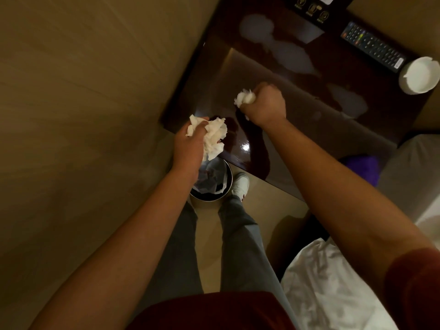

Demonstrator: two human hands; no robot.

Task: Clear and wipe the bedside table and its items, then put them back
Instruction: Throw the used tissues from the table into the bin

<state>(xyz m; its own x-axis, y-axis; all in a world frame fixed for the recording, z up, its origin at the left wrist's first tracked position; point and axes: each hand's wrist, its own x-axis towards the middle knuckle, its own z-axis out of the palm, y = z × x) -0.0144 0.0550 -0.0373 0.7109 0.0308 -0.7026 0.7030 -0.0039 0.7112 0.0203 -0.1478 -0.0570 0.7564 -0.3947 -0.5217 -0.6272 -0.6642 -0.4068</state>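
The dark glossy bedside table [273, 67] fills the upper middle, with pale hazy smears on its top. My right hand [264, 103] is a fist over the table's near part, shut on a small wad of white tissue [245, 98]. My left hand [190, 144] hovers at the table's near left corner, above the bin, gripping a larger crumpled white tissue [215, 136]. A black remote control [373, 47] lies at the table's far right. A white round ashtray [420, 75] stands beside it at the right edge.
A round dark waste bin [214, 184] with paper scraps stands on the floor below my left hand, next to my white shoe [241, 184]. The bed with white sheets [333, 282] is at lower right. A beige wall [83, 91] runs along the left.
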